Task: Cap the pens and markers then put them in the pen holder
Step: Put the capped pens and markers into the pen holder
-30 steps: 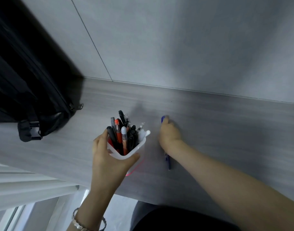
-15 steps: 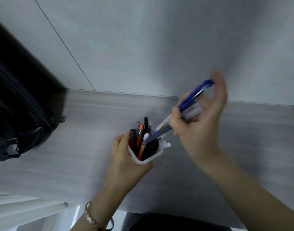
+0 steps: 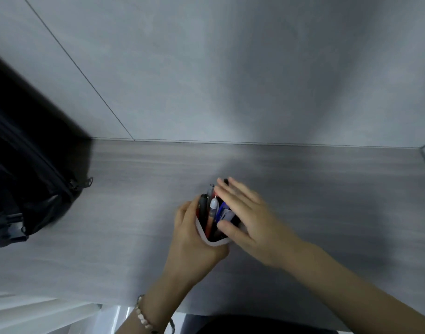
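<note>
Both hands at the holder on the desk.

Head view: the left hand wraps round the white holder's near side, fingers curled shut on it. The right hand lies flat over the pens standing in it, fingers stretched out and gripping nothing, thumb against the holder's rim. A blue pen sits inside under that palm. A black bag rests well apart at the left.

Pen holder sitting on the desk, pens standing in it; left hand lying at its left, right hand lying over its right; bag resting far left against the wall.
</note>
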The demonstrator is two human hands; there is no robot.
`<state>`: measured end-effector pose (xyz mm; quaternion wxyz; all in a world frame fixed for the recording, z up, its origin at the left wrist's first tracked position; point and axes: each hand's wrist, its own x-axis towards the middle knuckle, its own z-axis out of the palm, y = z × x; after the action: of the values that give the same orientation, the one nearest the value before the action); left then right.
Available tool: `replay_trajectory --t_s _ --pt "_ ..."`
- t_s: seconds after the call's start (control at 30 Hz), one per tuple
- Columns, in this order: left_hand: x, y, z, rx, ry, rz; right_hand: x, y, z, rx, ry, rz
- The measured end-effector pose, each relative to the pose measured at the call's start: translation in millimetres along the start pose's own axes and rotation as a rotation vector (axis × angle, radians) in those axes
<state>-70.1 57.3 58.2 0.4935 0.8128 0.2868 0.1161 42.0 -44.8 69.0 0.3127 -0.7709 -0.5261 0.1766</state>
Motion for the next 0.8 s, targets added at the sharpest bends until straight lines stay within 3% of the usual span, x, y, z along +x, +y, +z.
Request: replay_trajectory --t_s 0.1,0.27,0.43,0.6,0.8 --pt "18 -5 -11 -0.021 -0.004 -0.07 5 8 -11 0.103 0.06 0.05" --pt "73 -8 -46 0.002 -0.018 -0.097 11 35 -16 0.235 0.183 0.336" --pt "135 -18 -76 0.082 -0.091 -0.096 14 51 -19 0.177 0.011 0.442" --pt "166 -11 -95 0.188 -0.207 -0.078 15 53 -24 0.099 -0.038 0.454" --pt "188 -28 -106 0.137 -0.359 -0.053 11 53 -27 -0.043 -0.129 0.532"
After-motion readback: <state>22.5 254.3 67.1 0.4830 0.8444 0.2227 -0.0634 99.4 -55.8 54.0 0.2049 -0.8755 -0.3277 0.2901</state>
